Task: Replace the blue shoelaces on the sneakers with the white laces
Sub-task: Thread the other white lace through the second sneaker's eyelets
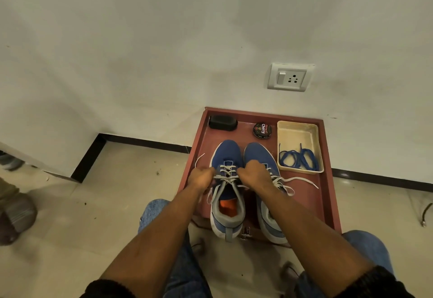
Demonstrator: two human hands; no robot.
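Two blue sneakers stand side by side, toes to the wall, in a reddish tray (328,180) on the floor. The left sneaker (226,190) carries a white lace (228,173) threaded through its eyelets; the tongue is open and an orange insole shows inside.

The left hand (201,177) is clenched at the left side of this sneaker's lacing, grasping a lace end; a loose white end trails up and left from it. The right hand (251,173) is clenched at the right side of the same lacing, apparently gripping the other end, though the contact itself is hidden by the fingers.

The right sneaker (264,157) is partly covered by the right forearm. Its white lace (302,179) lies loose, one end stretched right across the tray bottom.

The blue laces (298,159) lie heaped in a cream basket (297,131) in the tray's far right corner. A polish tin (262,130) stands just left of the basket; a black case (223,122) lies in the far left corner.
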